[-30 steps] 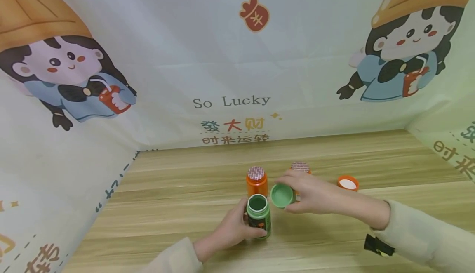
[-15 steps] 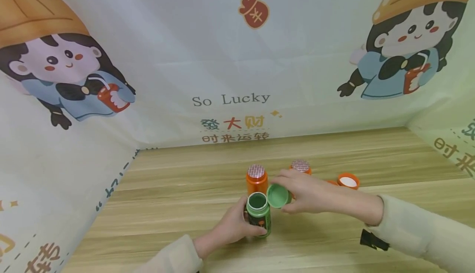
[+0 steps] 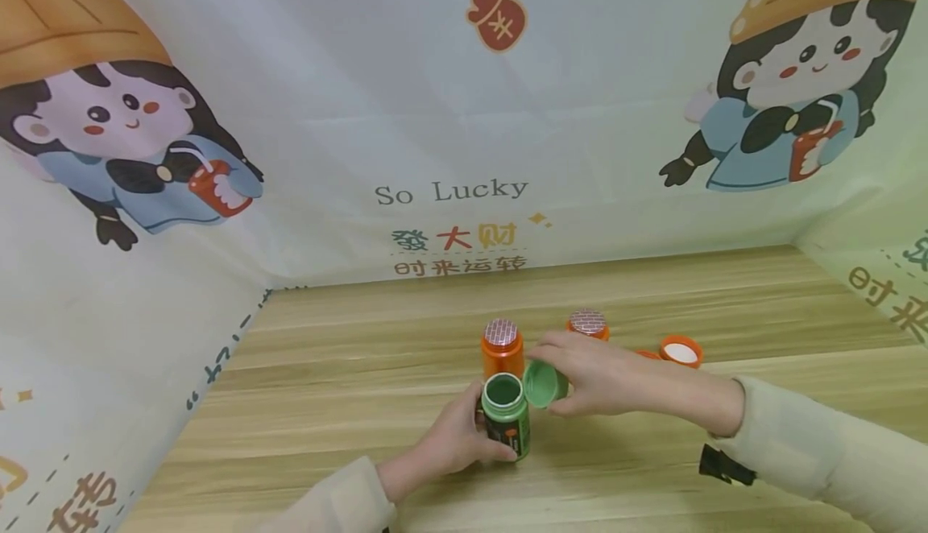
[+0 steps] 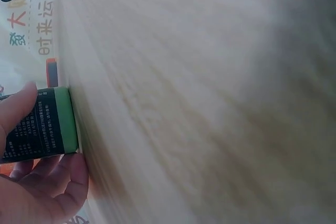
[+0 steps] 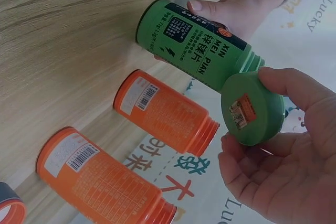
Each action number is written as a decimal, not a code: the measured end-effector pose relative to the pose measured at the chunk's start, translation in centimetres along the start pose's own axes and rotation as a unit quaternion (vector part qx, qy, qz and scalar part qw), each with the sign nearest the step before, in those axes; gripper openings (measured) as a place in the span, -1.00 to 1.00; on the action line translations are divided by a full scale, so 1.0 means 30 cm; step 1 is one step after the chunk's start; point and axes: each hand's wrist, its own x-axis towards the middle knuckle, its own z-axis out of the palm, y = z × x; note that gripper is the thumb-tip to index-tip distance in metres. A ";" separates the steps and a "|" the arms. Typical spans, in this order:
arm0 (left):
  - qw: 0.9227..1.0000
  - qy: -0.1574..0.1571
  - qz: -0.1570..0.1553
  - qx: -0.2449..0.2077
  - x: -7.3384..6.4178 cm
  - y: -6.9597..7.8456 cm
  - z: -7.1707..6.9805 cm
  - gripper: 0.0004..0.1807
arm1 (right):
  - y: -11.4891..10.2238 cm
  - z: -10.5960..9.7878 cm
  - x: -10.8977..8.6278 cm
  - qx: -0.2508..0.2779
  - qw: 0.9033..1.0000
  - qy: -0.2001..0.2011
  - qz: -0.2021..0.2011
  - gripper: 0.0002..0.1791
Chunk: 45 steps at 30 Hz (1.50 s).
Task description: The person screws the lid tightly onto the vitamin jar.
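My left hand (image 3: 457, 436) grips a green bottle (image 3: 510, 435) round its lower body; the bottle stands upright, uncapped, its round mouth facing up. In the left wrist view, thumb and fingers lie on either side of its dark label (image 4: 39, 124). My right hand (image 3: 602, 376) holds a green screw cap (image 3: 544, 385) by its edge, tilted so the hollow inside faces the bottle. In the right wrist view, the cap's outer face carries a sticker (image 5: 241, 112), and the cap is close beside the bottle's threaded neck (image 5: 254, 62). Whether they touch, I cannot tell.
Directly behind the green bottle stands an orange bottle (image 3: 502, 352) with a patterned seal on its mouth. Another sealed orange bottle (image 3: 589, 324) is partly behind my right hand. An orange cap (image 3: 681, 353) lies inside-up on the wooden table (image 3: 348, 372), with another orange edge (image 3: 648, 354) beside it.
My right hand has shifted slightly left, bringing the green cap nearer the bottle's mouth, and the cap has tilted more. The left hand and the bottle have stayed put.
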 end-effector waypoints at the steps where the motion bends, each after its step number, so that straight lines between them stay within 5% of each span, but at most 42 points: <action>1: 1.000 0.000 0.001 0.001 -0.001 0.000 0.000 -0.30 | -0.001 -0.001 0.000 0.005 1.000 -0.003 0.004 -0.43; 10: 1.000 -0.008 0.004 -0.003 -0.003 -0.007 -0.005 -0.31 | -0.002 0.001 0.009 0.100 0.995 0.002 0.026 -0.39; 18: 1.000 -0.010 0.005 -0.010 -0.002 -0.005 -0.005 -0.37 | -0.007 0.032 0.038 0.233 0.972 0.016 0.031 -0.50; 29: 1.000 -0.016 -0.004 -0.008 -0.004 -0.004 -0.010 -0.35 | -0.021 0.034 0.060 0.111 0.993 0.004 -0.032 -0.55; 45: 0.999 -0.028 -0.011 -0.019 0.000 -0.006 -0.013 -0.33 | -0.011 0.048 0.072 0.063 0.993 0.023 -0.102 -0.55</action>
